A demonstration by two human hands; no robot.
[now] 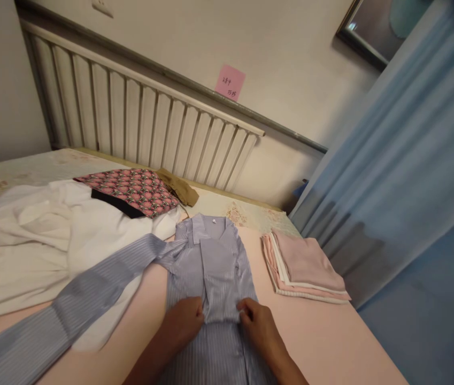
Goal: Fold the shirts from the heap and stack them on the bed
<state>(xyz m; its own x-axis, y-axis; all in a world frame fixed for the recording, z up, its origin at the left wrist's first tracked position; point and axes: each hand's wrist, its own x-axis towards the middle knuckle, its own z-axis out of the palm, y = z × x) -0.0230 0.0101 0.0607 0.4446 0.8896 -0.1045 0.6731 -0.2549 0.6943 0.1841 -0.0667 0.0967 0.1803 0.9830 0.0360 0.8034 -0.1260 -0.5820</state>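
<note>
A blue striped shirt [221,283] lies on the pink sheet, its collar pointing away from me. One sleeve [106,283] stretches out to the left across the bed. A strip of the shirt's fabric, apparently the other sleeve, is folded over the front of the body. My left hand [186,319] is closed on the left edge of that folded strip. At its right edge, my right hand [256,318] pinches the cloth between thumb and fingers. Both hands rest low over the shirt, a short distance apart.
White garments [50,240] spread over the left of the bed, with a pink patterned garment [142,190] and a brown cloth [178,187] on top or behind. To the right sits a folded pink-and-white stack [307,262]. A radiator [142,112] and blue curtain [387,160] border the bed.
</note>
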